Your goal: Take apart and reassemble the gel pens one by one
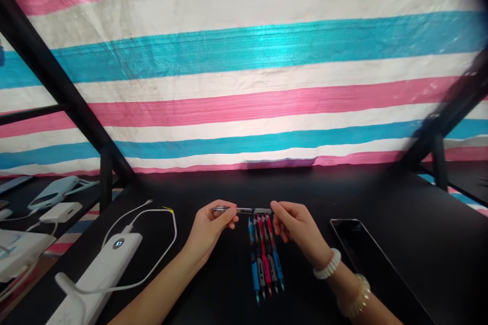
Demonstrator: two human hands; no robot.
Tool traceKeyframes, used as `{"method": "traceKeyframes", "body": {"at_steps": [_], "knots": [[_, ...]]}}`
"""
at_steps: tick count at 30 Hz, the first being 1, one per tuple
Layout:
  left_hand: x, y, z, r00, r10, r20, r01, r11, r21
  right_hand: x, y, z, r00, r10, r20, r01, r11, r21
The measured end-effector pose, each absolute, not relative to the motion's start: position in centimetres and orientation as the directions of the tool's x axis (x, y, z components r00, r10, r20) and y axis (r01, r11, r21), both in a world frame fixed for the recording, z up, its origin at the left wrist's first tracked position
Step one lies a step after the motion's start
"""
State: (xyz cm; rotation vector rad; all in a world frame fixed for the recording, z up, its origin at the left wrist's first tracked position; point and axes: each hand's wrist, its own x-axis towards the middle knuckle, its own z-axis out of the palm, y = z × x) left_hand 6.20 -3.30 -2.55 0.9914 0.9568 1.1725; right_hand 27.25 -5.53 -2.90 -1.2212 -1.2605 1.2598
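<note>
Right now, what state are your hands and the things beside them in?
Held pen, crosswise; whether fully assembled unclear
Left hand, gripping one end
Right hand, gripping the other
Five pens, lying side by side
Phone, lying flat, screen dark
Power bank, display lit
Looped white cable, one end plugged in

Left fingers (225,218), right fingers (285,216) facing, both apparently pinched.

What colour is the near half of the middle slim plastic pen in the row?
Mostly bright pink; the middle pen shows best in the head view.
</note>
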Motion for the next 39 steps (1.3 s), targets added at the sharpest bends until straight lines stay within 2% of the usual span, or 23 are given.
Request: {"method": "traceKeyframes", "body": {"at_steps": [12, 19, 24, 26, 31, 39], "knots": [[6.4, -3.8, -2.6, 0.115, 0.992, -0.047, -0.259, 0.076, 0.963, 27.6, -5.5, -2.7, -0.028, 0.999, 0.036, -0.002, 0.036, -0.999], [6.4, -3.7, -3.0, 0.096, 0.995, -0.027, -0.357, 0.059, 0.932, 27.3, -5.6, -2.8, -0.024, 0.995, 0.101, -0.046, 0.100, -0.994], [6.3, -3.8, -2.9, 0.105, 0.994, 0.015, -0.400, 0.028, 0.916, 27.0, -6.1, -2.4, -0.084, 0.996, 0.024, -0.175, 0.009, -0.985], [6.4, -3.9, -3.0, 0.125, 0.992, 0.002, -0.422, 0.051, 0.905, 26.9, -6.2, -2.4, -0.104, 0.994, -0.014, -0.160, -0.031, -0.987], [6.6, -4.0, -3.2, 0.136, 0.990, -0.047, -0.479, 0.107, 0.871, 26.9, -6.0, -2.6, -0.076, 0.997, -0.009, -0.017, -0.010, -1.000], [6.7, -4.3, -2.6, 0.134, 0.988, -0.083, -0.509, 0.140, 0.849, 27.0, -6.2, -2.4, -0.069, 0.998, -0.002, -0.153, -0.013, -0.988]]}}
